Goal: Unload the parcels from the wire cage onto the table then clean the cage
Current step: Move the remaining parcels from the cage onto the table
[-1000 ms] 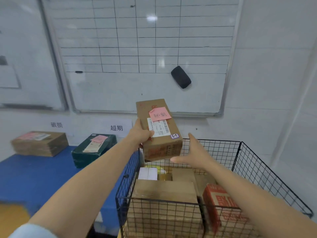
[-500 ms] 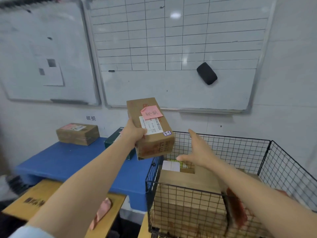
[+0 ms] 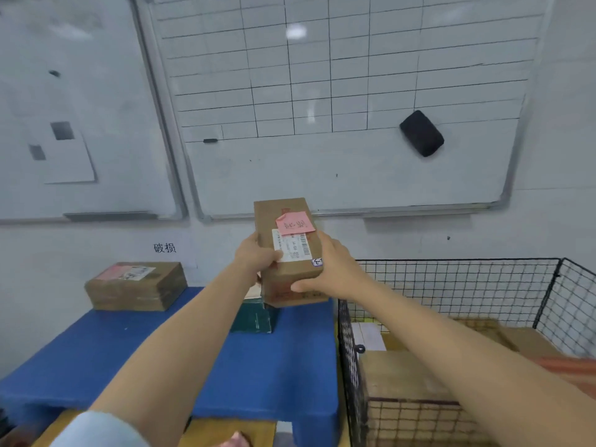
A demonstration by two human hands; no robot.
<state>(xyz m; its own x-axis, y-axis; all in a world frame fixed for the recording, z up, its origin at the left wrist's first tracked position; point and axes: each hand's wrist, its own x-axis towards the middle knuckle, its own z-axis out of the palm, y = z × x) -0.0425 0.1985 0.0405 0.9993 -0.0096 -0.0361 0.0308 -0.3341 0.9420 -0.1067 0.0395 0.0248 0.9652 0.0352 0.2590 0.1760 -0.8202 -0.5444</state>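
Two hands [image 3: 292, 269] clamped on one cardboard parcel [image 3: 288, 253], mid-transfer.
Held above blue table [image 3: 129, 350], over green box [image 3: 254, 319], left of wire cage [image 3: 451, 285]; unloading step; next calls for lowering onto bare table.

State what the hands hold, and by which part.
Both hands, left hand and right hand, hold a cardboard parcel by its near end, one on each side.
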